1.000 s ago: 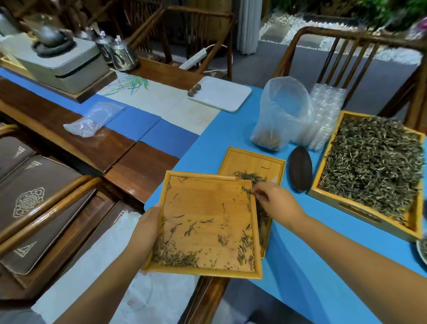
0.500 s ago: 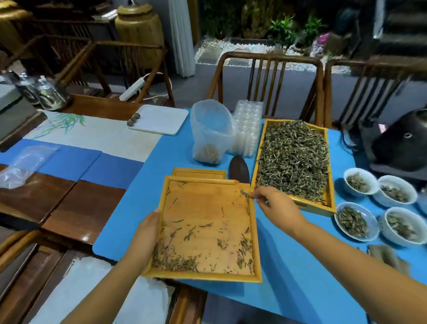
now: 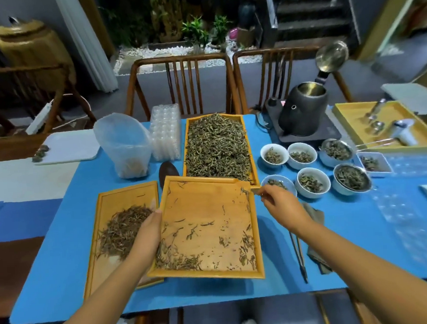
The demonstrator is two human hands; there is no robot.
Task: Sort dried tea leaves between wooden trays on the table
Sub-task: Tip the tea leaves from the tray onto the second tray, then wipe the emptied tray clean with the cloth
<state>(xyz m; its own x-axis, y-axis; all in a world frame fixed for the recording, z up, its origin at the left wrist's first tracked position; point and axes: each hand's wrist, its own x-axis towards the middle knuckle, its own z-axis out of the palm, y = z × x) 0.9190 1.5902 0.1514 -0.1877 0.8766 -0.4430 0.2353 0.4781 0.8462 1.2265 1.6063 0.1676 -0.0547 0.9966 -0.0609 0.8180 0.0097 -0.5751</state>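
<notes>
Head view shows the left hand (image 3: pixel 147 234) gripping the middle tray (image 3: pixel 210 225) while the right hand (image 3: pixel 280 205) pinches leaves at its far corner, probably to drop next into the full tray (image 3: pixel 216 147).

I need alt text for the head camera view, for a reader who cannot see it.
A person's left hand holds a nearly emptied wooden tray over a blue table mat, while the right hand pinches tea leaves at its far right corner. A full tray of tea lies behind, white bowls to the right.
</notes>
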